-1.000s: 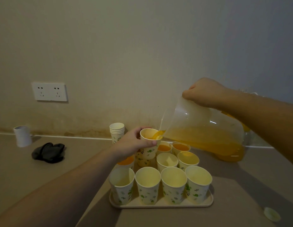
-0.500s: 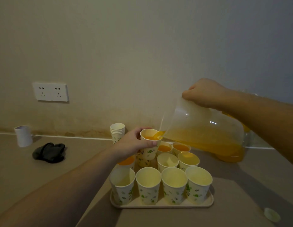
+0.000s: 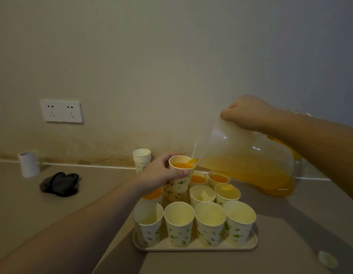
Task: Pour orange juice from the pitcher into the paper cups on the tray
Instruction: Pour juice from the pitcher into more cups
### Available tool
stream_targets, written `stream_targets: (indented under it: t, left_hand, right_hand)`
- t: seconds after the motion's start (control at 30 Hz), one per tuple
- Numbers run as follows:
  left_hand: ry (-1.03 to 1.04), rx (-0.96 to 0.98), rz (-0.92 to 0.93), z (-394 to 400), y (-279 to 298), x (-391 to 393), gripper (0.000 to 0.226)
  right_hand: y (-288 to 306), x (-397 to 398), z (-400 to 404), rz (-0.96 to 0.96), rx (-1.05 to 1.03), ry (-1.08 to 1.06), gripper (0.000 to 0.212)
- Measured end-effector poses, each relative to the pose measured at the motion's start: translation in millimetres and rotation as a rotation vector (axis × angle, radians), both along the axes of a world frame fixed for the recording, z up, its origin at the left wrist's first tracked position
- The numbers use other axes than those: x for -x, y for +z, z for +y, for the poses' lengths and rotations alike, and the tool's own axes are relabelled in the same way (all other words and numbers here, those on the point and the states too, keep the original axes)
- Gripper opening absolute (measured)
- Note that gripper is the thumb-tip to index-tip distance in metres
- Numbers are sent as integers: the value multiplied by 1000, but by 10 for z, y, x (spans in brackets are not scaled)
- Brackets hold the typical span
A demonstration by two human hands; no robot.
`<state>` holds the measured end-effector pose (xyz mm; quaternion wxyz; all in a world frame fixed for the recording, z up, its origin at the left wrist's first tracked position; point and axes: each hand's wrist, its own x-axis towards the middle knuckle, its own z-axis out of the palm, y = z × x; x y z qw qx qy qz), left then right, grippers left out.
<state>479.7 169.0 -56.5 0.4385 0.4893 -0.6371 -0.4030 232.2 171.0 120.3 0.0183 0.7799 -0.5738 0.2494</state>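
Juice is running from the spout of the clear plastic pitcher [image 3: 241,155] into the white leaf-printed paper cup [image 3: 178,176] that your left hand [image 3: 161,175] grips by its side, fingers and thumb curled round it, lifted above the back of the beige rectangular tray [image 3: 193,247]. Your right hand [image 3: 244,113] is closed over the pitcher's top edge, holding it tipped with its long axis lying down toward your left, so the spout just meets the cup's right rim. That contact is what the next move depends on: the cup looks nearly full, so level the pitcher before it brims over. On the tray I count 4 empty cups in the front row, 2 in the middle that look empty, and 3 holding juice; a 4th behind your hand cannot be read. A stack of spare white cups [image 3: 141,160] stands behind.
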Motion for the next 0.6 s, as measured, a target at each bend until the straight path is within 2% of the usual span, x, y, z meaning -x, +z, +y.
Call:
stream_targets:
  t: [0.47,0.6]
  left_hand:
    - [22,-15,26,-4,6,4,86]
    - [32,-3,24,-19,4,-11,94]
  right_hand:
    - [-12,-5,20,-75,-21,-7,37]
    - [-29,7,32,-168,-60,-8,32]
